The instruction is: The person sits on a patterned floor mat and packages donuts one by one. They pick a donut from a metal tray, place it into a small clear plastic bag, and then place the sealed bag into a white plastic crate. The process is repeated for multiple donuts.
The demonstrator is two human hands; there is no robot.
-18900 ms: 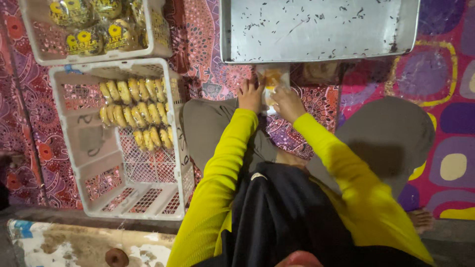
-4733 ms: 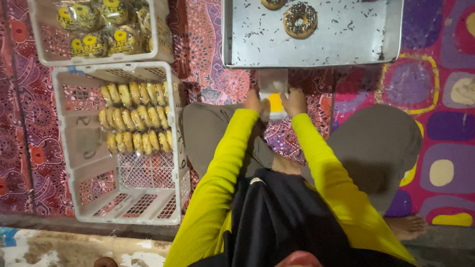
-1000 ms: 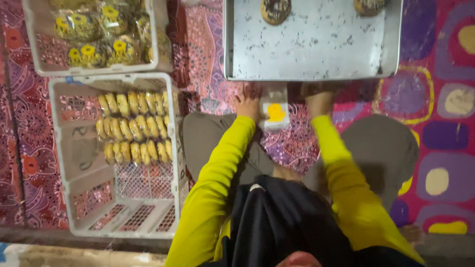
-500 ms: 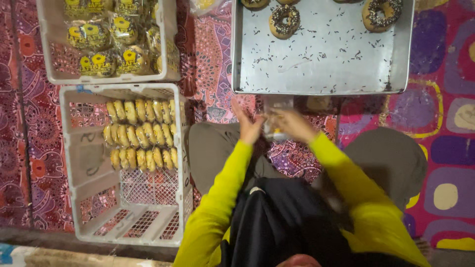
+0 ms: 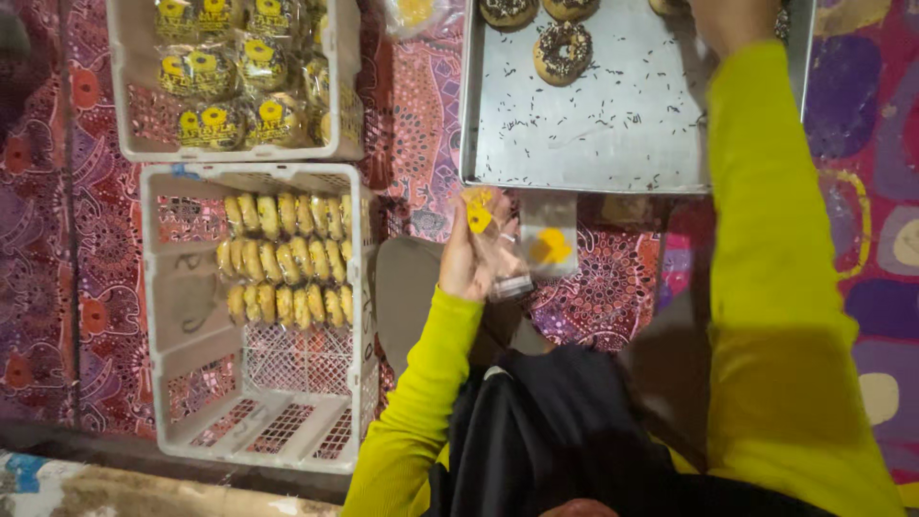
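A patterned mat [image 5: 421, 124] in red, pink and purple covers the floor, with larger purple and cream shapes at the right edge. A strip of pale, worn floor [image 5: 144, 488] shows along the bottom left. The person sits on the mat in yellow sleeves and a dark top.

Ahead lies a metal tray [image 5: 613, 134], its bare part strewn with dark sprinkles; chocolate-topped doughnuts [image 5: 562, 52] sit along its far edge. To the left stand two white plastic crates. The far crate [image 5: 129, 96] holds wrapped doughnuts with yellow labels. The near crate [image 5: 172, 316] has three rows of yellowish packets [image 5: 287, 258] standing in its far half.

The left hand [image 5: 469, 254] is raised between the near crate and the tray, fingers curled and clamped on a clear plastic bag [image 5: 498, 239] bearing a yellow mark; the bag is thin, crinkled and see-through. Just beside it, on the mat under the tray's near edge, lies another clear bag [image 5: 548, 239] with a yellow patch.

The right hand [image 5: 732, 19] reaches over the tray's far right, cut off by the frame's top edge; whether it is apart or closed I cannot tell
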